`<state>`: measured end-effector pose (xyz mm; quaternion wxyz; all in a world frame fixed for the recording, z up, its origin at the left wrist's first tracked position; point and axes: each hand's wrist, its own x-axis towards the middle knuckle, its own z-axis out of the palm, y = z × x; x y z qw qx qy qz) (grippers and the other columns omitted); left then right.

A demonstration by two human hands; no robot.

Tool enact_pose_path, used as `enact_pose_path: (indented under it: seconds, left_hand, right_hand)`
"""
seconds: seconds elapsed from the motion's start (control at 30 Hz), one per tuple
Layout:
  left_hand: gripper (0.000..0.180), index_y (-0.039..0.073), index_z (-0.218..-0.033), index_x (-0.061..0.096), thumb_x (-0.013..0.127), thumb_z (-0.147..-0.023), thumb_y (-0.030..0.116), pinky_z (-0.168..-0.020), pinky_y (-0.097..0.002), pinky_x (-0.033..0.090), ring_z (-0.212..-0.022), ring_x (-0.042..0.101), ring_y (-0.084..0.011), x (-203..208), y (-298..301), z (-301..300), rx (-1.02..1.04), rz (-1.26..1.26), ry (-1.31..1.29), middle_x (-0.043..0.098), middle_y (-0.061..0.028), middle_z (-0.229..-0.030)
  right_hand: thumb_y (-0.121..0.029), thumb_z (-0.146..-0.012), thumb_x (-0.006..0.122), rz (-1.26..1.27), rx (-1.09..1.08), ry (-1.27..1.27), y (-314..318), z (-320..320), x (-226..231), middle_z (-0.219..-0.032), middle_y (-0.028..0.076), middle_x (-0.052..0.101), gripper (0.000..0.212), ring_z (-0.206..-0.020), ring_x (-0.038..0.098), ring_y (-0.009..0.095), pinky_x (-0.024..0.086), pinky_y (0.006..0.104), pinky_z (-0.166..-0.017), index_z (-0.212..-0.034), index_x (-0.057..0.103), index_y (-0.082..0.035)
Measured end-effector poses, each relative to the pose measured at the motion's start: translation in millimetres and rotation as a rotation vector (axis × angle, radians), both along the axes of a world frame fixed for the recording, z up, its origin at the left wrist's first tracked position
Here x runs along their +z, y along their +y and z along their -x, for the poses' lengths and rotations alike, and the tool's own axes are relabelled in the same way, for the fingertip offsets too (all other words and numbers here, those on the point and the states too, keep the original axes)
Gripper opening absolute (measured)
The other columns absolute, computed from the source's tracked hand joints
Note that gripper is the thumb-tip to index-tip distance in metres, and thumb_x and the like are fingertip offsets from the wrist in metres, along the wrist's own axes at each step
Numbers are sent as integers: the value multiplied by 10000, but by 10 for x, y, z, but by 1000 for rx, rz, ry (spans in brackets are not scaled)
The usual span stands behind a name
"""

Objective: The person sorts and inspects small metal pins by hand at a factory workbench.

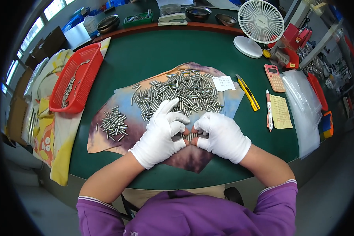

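Observation:
Between my two gloved hands a short row of metal pins (pixel 190 137) lies side by side, pinched at both ends by bare thumb and finger tips. My left hand (pixel 161 135), in a white glove with cut fingertips, closes on the row's left end. On the right end my right hand (pixel 221 137), gloved the same way, is closed too. Just beyond the hands spreads a large heap of loose silvery pins (pixel 179 92) on a tie-dyed cloth (pixel 129 102). A smaller pile of pins (pixel 114 123) sits to the left of my left hand.
A red basket (pixel 94 59) with metal pieces stands at left on a yellow towel (pixel 61 157). To the right lie a paper slip (pixel 223 83), yellow cutter (pixel 247 93), pen (pixel 269 110), yellow note (pixel 281 112), pink calculator (pixel 275 78) and plastic bags (pixel 303 110). A white fan (pixel 260 23) stands behind.

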<state>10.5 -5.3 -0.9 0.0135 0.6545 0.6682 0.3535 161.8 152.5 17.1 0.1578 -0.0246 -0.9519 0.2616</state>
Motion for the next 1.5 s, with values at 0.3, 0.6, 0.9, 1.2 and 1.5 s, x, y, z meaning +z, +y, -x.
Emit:
enact_pose_path:
  seconds: [0.3,0.6,0.9,1.2,1.5]
  left_hand:
    - [238,59,-799,625,785,-624,40,-979,-464,464,-1195,560,-382,12,-19,-20,-73,30,-88,662,-130,-991]
    - [247,57,-847,621,790,-668,29,-969,-444,480,-1183,572,-391,39,-14,-90,-12,28,-145,639,-210,-1173]
    - [435,10,-1080,627,818,-690,50,-1085,-452,399,-1101,634,-325,24,22,-54,-49,37,-120,702,-74,-800]
    - [430,22,-1071,598,802,-694,60,-1048,-462,420,-1112,614,-344,87,13,-57,-75,51,-105,673,-66,-788]
    - [361,22,-973,608,802,-675,77,-970,-465,468,-1138,593,-372,71,20,-45,-74,40,-107,674,-94,-857]
  right_hand:
    - [-157,-738,802,113,47,-138,-51,-19,26,-826,100,660,260,-778,662,287,533,383,-689,-935,654,-73]
    - [-164,-740,807,150,-12,-122,-86,-40,24,-827,103,660,261,-790,661,297,531,393,-693,-929,655,-70]
    - [-151,-738,808,116,85,-55,-113,-24,-9,-834,112,619,262,-784,634,314,516,406,-685,-896,619,-61]
    - [-143,-741,805,153,121,-2,-115,-28,-21,-861,118,611,291,-797,634,317,518,405,-692,-948,617,-65]
    - [-135,-759,792,155,112,-10,-102,-27,-42,-862,113,614,282,-766,643,289,523,382,-673,-967,615,-64]
